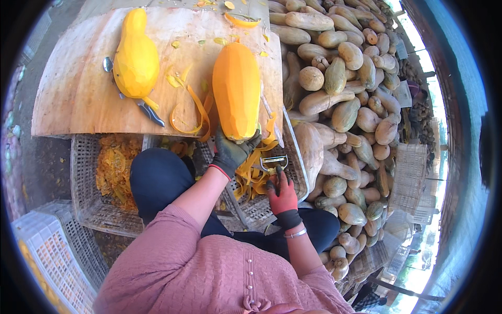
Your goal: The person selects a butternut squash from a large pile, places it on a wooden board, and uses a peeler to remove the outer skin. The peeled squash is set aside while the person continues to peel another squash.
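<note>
My left hand [231, 152], in a dark work glove, grips the near end of a peeled orange squash [236, 90] that lies lengthwise on a wooden board [78, 94]. To its right and nearer my body, my right hand [283, 194], in a red and black glove, holds a wide-bladed peeler [273, 160] away from the squash, above a plastic crate. Its handle is mostly hidden by the fingers. Further left on the board lies a peeled yellow squash [136, 59], with a dark-handled knife [150, 112] and a spoon [108, 64] partly under it. Curled peel [196, 112] lies between the squashes.
Peel strips [251, 176] fill part of the crate [300, 168] below the board. Another crate [84, 180] at left holds orange pulp [113, 168]. A large heap of unpeeled squashes [345, 114] stands at right, with more crates [409, 172] beyond. A white crate [59, 251] is at lower left.
</note>
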The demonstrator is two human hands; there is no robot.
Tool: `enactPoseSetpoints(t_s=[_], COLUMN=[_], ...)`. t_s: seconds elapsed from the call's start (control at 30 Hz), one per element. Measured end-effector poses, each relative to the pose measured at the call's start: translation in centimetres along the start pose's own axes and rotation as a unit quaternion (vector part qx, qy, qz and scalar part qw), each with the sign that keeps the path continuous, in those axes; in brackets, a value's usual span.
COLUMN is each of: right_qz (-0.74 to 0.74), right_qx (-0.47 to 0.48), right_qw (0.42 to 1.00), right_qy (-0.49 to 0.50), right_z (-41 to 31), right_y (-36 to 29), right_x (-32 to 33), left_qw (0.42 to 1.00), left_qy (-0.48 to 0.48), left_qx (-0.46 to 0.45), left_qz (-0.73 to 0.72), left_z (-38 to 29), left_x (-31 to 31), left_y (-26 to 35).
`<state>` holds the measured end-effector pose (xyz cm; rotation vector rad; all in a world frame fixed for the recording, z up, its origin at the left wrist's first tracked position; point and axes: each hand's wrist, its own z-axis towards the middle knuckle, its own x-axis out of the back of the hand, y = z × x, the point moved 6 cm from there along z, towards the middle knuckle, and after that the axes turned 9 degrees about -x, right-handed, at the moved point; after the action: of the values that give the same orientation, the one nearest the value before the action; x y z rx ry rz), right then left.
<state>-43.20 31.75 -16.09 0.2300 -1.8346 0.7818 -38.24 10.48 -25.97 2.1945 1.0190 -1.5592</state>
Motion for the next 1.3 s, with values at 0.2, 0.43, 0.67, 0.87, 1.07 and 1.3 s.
enactPoseSetpoints(t_s=[0.2, 0.43, 0.67, 0.87, 1.07, 1.3], right_qz=[0.344, 0.407, 0.21, 0.16, 0.138, 0.33], right_qx=[0.074, 0.004, 0.022, 0.053, 0.082, 0.054], right_qw=[0.936, 0.899, 0.938, 0.977, 0.978, 0.928], right_qy=[0.026, -0.162, -0.273, -0.134, -0.134, -0.166], right_z=[6.6, 18.4, 33.1, 26.9, 6.7, 3.8], right_y=[-3.6, -13.4, -21.5, -19.9, -12.3, -9.4], right_x=[-1.2, 0.0, 2.3, -1.1, -4.9, -2.4], left_qw=[0.995, 0.983, 0.988, 0.985, 0.985, 0.982], left_qy=[0.1, 0.099, 0.096, 0.12, 0.058, 0.15], left_qx=[0.006, -0.132, -0.111, -0.113, -0.123, -0.042], left_qz=[-0.019, 0.08, 0.054, 0.041, 0.105, 0.104], left_z=[0.3, -1.7, -1.3, -1.9, -1.5, -1.5], left_x=[2.6, 0.9, 1.4, 0.4, 0.9, 2.9], left_y=[1.5, 3.6, 3.4, 3.8, 4.5, 4.4])
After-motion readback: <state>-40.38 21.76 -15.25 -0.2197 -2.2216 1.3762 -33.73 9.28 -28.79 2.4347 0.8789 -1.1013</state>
